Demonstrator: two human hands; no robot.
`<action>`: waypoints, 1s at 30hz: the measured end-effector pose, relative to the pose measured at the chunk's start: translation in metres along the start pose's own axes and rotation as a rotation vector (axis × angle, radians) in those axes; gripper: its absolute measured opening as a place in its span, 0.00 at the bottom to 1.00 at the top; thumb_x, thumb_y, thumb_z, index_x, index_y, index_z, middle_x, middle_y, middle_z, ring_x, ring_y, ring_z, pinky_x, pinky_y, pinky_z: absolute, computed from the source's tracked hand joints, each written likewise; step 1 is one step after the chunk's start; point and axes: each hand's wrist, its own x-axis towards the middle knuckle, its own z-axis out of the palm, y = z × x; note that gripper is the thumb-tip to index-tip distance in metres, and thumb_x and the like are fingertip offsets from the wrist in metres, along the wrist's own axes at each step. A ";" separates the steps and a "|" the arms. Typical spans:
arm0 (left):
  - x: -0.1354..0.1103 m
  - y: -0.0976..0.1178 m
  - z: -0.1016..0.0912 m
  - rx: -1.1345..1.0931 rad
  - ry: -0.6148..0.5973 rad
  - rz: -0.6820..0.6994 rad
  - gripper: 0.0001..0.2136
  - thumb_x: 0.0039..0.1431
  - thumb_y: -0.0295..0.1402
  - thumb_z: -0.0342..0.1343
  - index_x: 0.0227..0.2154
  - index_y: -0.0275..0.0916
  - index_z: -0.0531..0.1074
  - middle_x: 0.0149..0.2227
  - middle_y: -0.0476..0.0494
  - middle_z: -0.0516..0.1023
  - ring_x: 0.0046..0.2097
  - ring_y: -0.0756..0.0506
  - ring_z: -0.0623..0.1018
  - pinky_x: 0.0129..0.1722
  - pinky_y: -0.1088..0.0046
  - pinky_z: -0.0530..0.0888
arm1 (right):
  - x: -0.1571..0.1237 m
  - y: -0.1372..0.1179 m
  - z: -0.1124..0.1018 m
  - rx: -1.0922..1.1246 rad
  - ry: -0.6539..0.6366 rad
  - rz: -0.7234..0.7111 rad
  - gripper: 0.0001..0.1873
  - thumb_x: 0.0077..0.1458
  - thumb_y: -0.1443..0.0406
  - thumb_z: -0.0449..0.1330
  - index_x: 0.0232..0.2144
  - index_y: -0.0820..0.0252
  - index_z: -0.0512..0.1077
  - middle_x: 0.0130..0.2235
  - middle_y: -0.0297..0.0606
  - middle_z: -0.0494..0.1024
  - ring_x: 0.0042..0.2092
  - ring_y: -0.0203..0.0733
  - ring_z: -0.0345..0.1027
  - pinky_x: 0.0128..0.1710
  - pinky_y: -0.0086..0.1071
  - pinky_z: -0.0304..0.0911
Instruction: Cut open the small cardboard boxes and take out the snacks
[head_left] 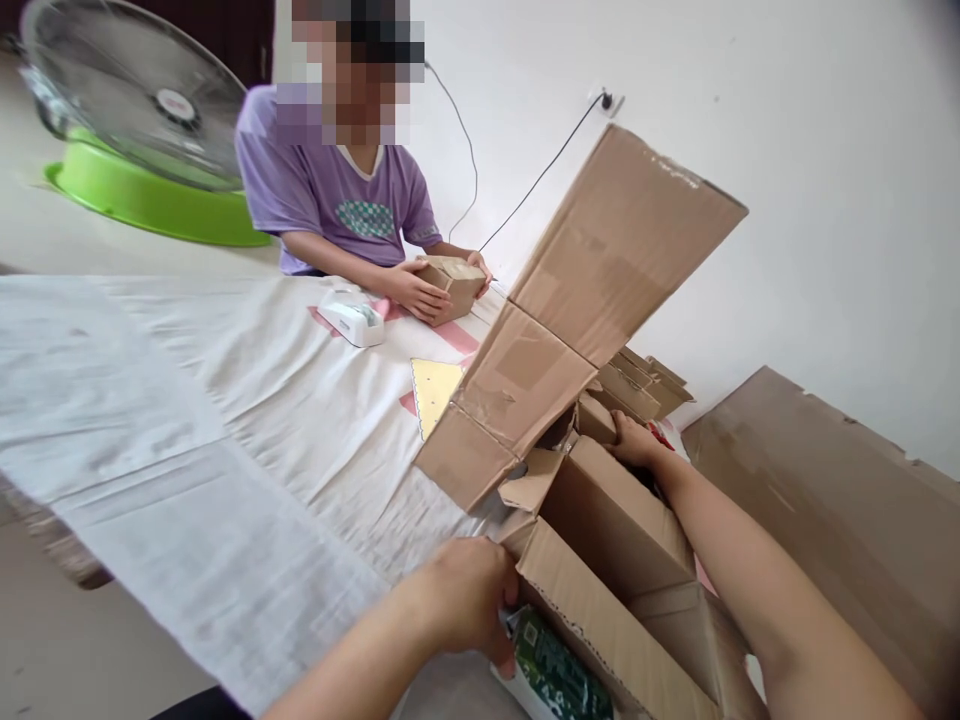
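My left hand (463, 598) is curled at the near corner of an open cardboard box (615, 520), its fingers pressed against a green printed packet (559, 672) beside the box flap. My right hand (634, 440) reaches over the box to its far side, fingers wrapped on a cardboard edge next to something red. A long unfolded cardboard sheet (585, 300) leans up over the box.
Across the cloth-covered table (225, 430) a person in a purple shirt holds a small cardboard box (452, 283) in both hands. A white tape dispenser (351, 318) lies nearby. A fan (135, 90) on a green base stands behind. A flat cardboard sheet (825, 500) lies at right.
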 end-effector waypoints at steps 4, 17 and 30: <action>0.002 0.000 -0.001 0.008 -0.017 0.025 0.23 0.32 0.40 0.72 0.38 0.48 0.80 0.39 0.51 0.84 0.42 0.40 0.82 0.42 0.71 0.76 | 0.007 0.000 0.000 -0.022 -0.010 0.036 0.40 0.50 0.54 0.65 0.60 0.64 0.56 0.58 0.56 0.68 0.58 0.54 0.65 0.52 0.39 0.60; 0.002 -0.004 0.000 -0.005 -0.002 0.036 0.35 0.33 0.40 0.71 0.51 0.44 0.74 0.49 0.43 0.80 0.50 0.34 0.78 0.51 0.62 0.74 | 0.047 0.003 0.001 -0.020 0.001 0.216 0.45 0.51 0.49 0.63 0.61 0.67 0.52 0.58 0.65 0.64 0.60 0.63 0.60 0.55 0.50 0.57; 0.009 -0.011 0.000 0.007 -0.025 0.097 0.36 0.32 0.42 0.71 0.51 0.45 0.73 0.50 0.43 0.78 0.49 0.34 0.78 0.48 0.61 0.75 | 0.030 0.002 -0.024 0.248 0.006 0.112 0.43 0.51 0.51 0.63 0.64 0.61 0.57 0.62 0.52 0.67 0.60 0.54 0.64 0.58 0.43 0.62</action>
